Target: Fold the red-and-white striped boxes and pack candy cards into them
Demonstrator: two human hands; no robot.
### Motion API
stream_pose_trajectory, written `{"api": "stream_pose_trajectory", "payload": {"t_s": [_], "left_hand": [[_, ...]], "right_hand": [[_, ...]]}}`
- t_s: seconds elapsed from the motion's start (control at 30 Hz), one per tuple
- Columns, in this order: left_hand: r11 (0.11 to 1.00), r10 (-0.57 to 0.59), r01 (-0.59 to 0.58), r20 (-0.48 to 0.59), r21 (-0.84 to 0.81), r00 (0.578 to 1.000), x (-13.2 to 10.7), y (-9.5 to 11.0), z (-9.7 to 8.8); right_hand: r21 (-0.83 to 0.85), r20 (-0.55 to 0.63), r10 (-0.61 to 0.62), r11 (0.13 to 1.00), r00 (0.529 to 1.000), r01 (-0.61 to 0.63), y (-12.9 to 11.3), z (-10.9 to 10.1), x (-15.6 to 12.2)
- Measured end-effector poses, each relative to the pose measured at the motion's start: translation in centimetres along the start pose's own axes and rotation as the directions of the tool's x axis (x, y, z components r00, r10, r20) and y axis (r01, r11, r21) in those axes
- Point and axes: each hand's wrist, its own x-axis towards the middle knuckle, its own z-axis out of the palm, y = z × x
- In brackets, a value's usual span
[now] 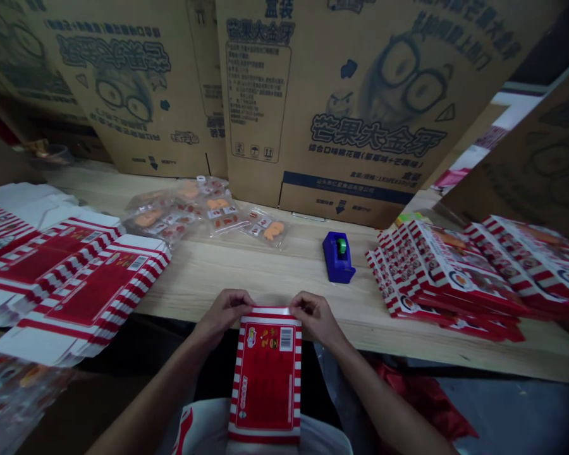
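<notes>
A red box with red-and-white striped edges stands between my body and the table edge, its printed back with a barcode facing up. My left hand pinches its top left corner. At the top right corner, the fingers of my right hand are closed on the same box. A narrow flap shows along the top edge between the two hands. Beyond them on the table sits a blue tape dispenser with a green roll. Several clear packets with orange pieces lie farther back.
Flat striped cartons are stacked at the left, overhanging the table edge. Filled striped boxes are piled at the right. Large cardboard cartons wall off the back. More clear packets lie low at the left, and red material hangs below right.
</notes>
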Motion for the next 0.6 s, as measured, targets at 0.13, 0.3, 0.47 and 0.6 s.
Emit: {"api": "stream_pose_trajectory", "payload": {"t_s": [0.13, 0.3, 0.47, 0.6], "left_hand": [[0.997, 0.013, -0.012, 0.014, -0.072, 1.000, -1.3, -1.6, 0.7], [0.997, -0.002, -0.005, -0.084, -0.079, 0.996, -1.9, -3.4, 0.9], [0.950, -0.194, 0.164, -0.092, -0.264, 0.977, -1.0, -4.8, 0.3], [0.930, -0.227, 0.185, -0.099, -0.317, 0.969, -1.3, -4.7, 1.2]], "right_hand": [[-0.015, -0.067, -0.095, 0.995, 0.993, 0.094, 1.2, 0.9, -2.4], [-0.071, -0.124, -0.160, 0.986, 0.979, 0.152, 2.4, 1.7, -3.6], [-0.200, -0.531, -0.195, 0.975, 0.825, 0.102, 2.7, -5.5, 0.4], [-0.316, -0.734, -0.158, 0.940, 0.660, -0.127, 3.2, -11.7, 4.1]]}}
